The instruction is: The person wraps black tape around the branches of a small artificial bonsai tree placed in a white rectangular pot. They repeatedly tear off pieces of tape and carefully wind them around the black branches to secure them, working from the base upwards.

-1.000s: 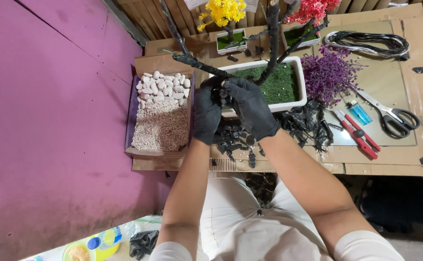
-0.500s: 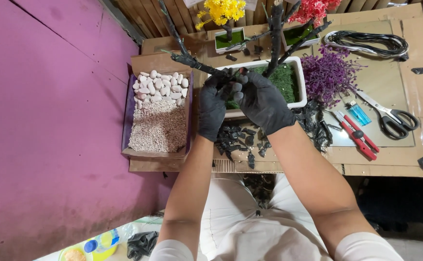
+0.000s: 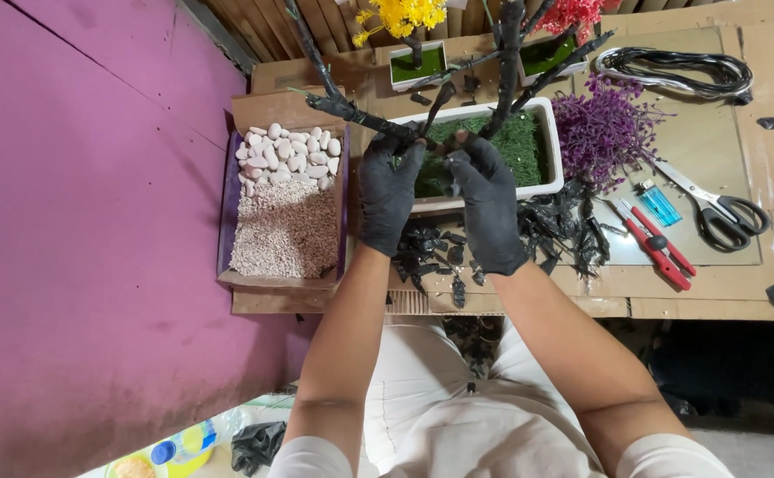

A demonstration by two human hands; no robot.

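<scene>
Both hands wear black gloves and work at the near rim of a white rectangular planter (image 3: 550, 181) that stands on the cardboard-covered table (image 3: 741, 274), toward its middle. The left hand (image 3: 387, 195) is closed around a dark wrapped branch (image 3: 351, 113) that slants up toward the table's far left corner. The right hand (image 3: 489, 199) has its fingers curled at the base of the same branch, where it meets the green moss (image 3: 519, 146) in the planter; whether it pinches wrapping or only steadies the stem cannot be told, since the gloves and the branch are equally dark.

Progress, as judged: the planter is already filled with moss, and several dark bare branches (image 3: 506, 62) rise from it. None of them carries foliage, so the dressing appears outstanding.

Surroundings: black wrapping scraps (image 3: 564, 230) lie strewn along the near edge beside the planter. A purple foliage bunch (image 3: 601, 133) lies just right of it. Further right are red pliers (image 3: 657, 243), a blue lighter (image 3: 659, 204) and scissors (image 3: 719, 212). A coil of black wire (image 3: 670, 66) lies at the far right. A box of white pebbles and gravel (image 3: 285, 212) sits at the left edge. Two small pots stand at the far edge, with yellow flowers (image 3: 400, 16) and red flowers (image 3: 573, 13).

Obstructions: the scraps crowd the working area beneath the wrists.
</scene>
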